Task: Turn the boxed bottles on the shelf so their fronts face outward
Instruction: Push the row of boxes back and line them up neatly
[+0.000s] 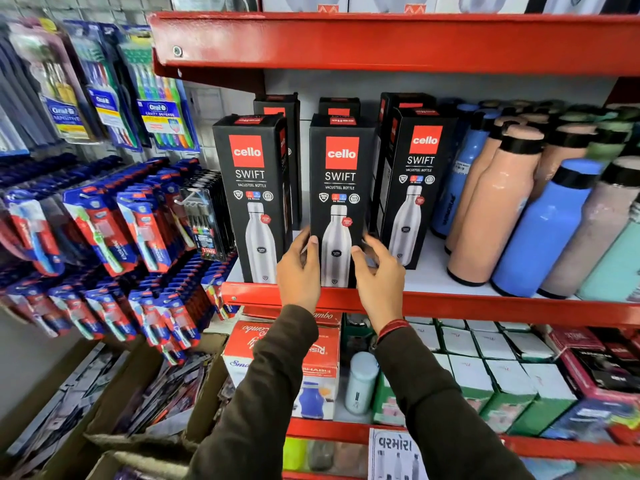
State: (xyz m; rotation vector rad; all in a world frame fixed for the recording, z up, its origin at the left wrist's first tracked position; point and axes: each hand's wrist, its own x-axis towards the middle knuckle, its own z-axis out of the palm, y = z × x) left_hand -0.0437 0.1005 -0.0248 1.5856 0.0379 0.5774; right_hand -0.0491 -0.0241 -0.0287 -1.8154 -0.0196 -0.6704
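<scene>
Three black boxed bottles stand in the front row of the red shelf, their printed fronts facing me: the left box, the middle box and the right box. More black boxes stand behind them. My left hand presses against the lower left edge of the middle box, thumb on its front. My right hand is at the box's lower right edge, fingers spread and only loosely touching it.
Loose blue, peach and teal bottles crowd the shelf right of the boxes. Toothbrush packs hang on the wall at left. Red and green boxes fill the shelf below. Another red shelf runs overhead.
</scene>
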